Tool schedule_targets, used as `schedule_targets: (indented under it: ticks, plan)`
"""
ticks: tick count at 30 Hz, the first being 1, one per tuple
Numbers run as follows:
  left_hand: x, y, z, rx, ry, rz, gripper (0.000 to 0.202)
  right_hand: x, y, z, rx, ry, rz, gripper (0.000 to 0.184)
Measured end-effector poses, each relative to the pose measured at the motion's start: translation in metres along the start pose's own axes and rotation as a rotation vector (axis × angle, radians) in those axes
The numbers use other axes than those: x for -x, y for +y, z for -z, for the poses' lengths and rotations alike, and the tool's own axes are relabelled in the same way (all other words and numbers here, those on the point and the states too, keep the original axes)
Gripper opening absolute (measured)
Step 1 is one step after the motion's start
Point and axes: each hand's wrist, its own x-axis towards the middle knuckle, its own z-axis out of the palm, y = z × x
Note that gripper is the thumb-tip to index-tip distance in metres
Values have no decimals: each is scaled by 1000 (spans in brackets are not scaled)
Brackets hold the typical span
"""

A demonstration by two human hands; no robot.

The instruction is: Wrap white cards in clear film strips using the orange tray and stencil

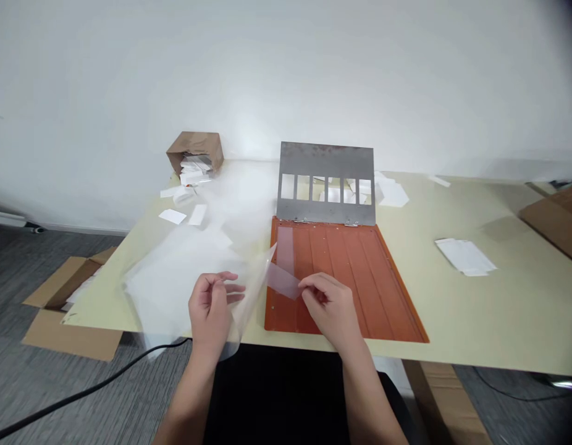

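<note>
Cream tabletop point(513, 309) holds an orange tray point(360, 284); over it, the right hand point(327, 309) pinches a clear film strip point(282, 281), well apart from the left hand point(212, 307), which seemingly only brushes a film sheet point(175, 290)

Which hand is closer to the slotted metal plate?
Right hand: below the slotted metal plate, over the orange board. Left hand: farther off, down and left of it.

"Under the right hand point(330, 306)?"

"Orange ribbed board point(346, 278) on the pale table top point(522, 309), steel plate point(325, 167) hinged behind."

"Left of the left hand point(212, 306)?"

"Clear film sheets point(175, 284), white paper scraps point(173, 216), tipped brown carton point(196, 145) farther."

"Right of the right hand?"

"White paper stack point(464, 255)."
</note>
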Motion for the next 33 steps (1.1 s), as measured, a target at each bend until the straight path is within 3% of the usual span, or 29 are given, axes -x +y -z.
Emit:
schedule_targets:
  ticks: [8,20,33]
  plan:
    - [-3,16,-33,27,95,-111,13,8,7,3,161,56,-93,20]
    - [-13,11,-86,16,73,-153,9,19,16,5,255,111,-66,24]
    - [-16,8,-96,-16,68,-162,12,28,6,0,373,153,-62,27]
